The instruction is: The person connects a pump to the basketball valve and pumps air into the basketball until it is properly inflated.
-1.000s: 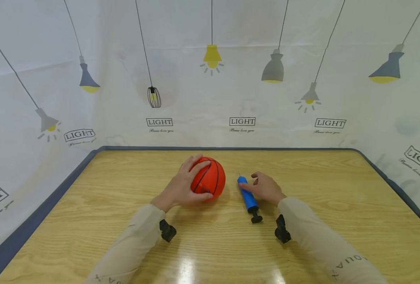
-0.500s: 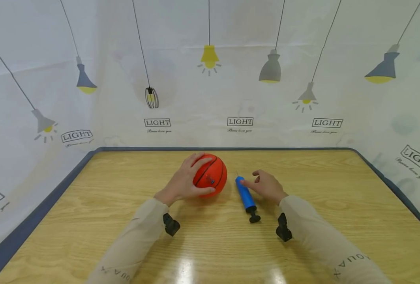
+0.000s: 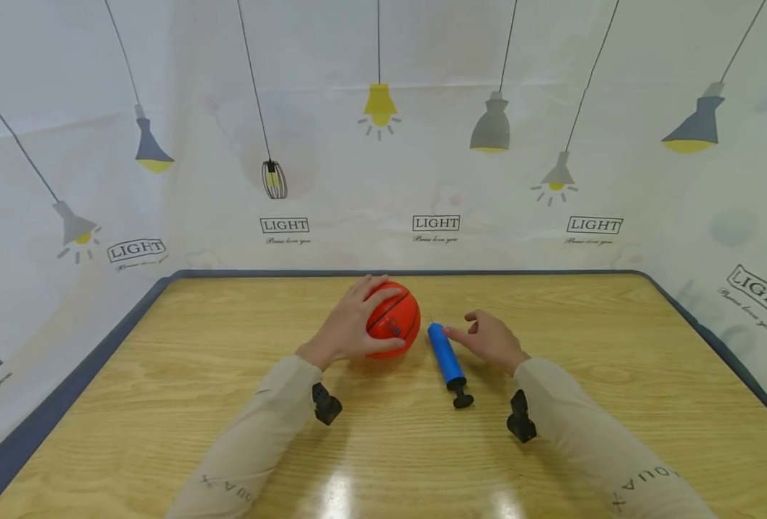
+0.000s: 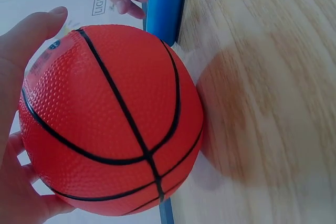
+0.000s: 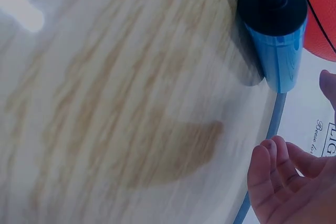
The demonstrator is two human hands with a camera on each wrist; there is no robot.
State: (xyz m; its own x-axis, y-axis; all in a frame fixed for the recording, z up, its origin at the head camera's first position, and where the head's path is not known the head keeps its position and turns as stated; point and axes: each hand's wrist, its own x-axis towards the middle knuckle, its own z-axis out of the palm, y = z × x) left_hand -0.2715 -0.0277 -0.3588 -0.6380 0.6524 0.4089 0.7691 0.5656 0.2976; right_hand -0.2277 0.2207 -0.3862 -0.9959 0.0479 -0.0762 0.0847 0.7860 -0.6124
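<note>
A small red basketball [image 3: 409,318] with black lines sits on the table, and my left hand [image 3: 347,328] holds it from the left. The thumb and spread fingers curve around it; in the left wrist view part of the fingers is hidden behind the ball [image 4: 121,114]. To its right lies a blue hand pump [image 3: 446,356], its black handle towards me and a thin needle at the far end. My right hand [image 3: 489,340] hovers beside the pump's far end, thumb close to the barrel. Its fingers are loosely bent with nothing in them, as the right wrist view shows.
The wood-grain table [image 3: 228,375] has a dark blue edge band [image 3: 306,273] at the back and sides. A white curtain-like backdrop [image 3: 357,173] printed with lamps surrounds it. Black wrist cameras [image 3: 326,404] sit on both sleeves.
The left hand has moved the basketball rightward, nearer the pump, and turned it a little, so a small dark mark has shifted up on it. The pump and right hand have hardly moved.
</note>
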